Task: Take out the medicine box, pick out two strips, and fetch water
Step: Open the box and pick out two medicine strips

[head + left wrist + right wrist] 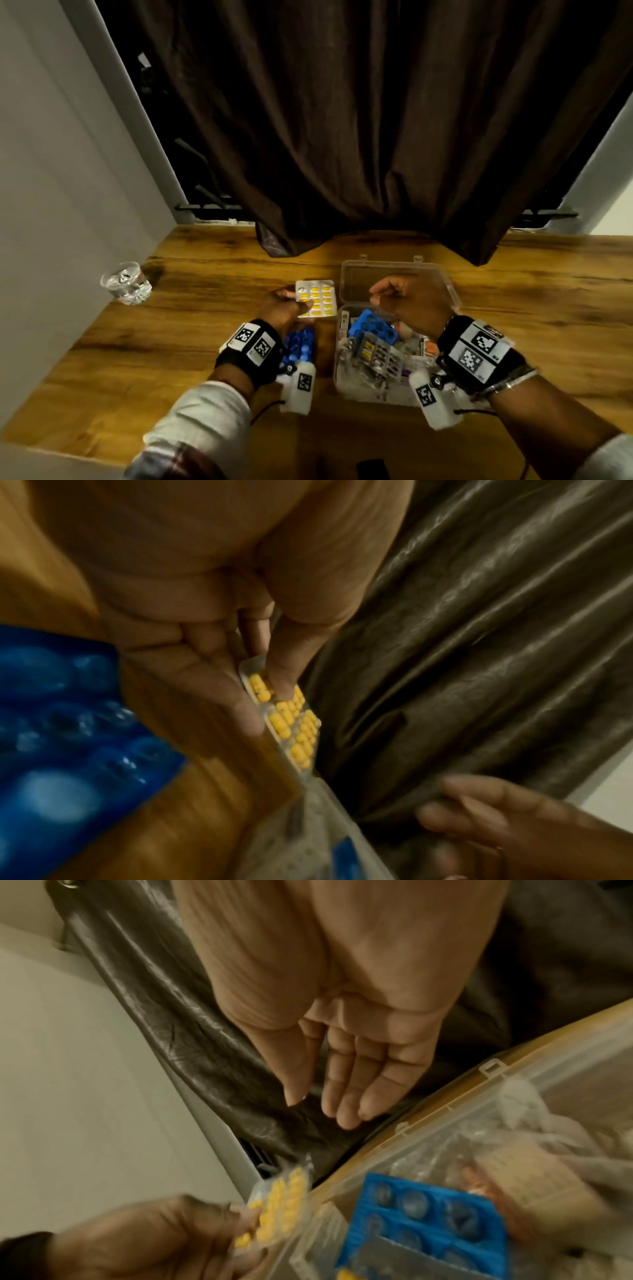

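A clear plastic medicine box stands open on the wooden table, its lid laid back. My left hand pinches a strip of yellow pills just left of the box, thumb on top. A blue strip lies on the table under my left wrist. My right hand hovers over the box, fingers relaxed and holding nothing. Inside the box lie another blue strip and a grey strip with yellow pills.
A glass of water stands at the far left near the grey wall. A dark brown curtain hangs down onto the table's back edge, just behind the box. The table stretches bare to the right.
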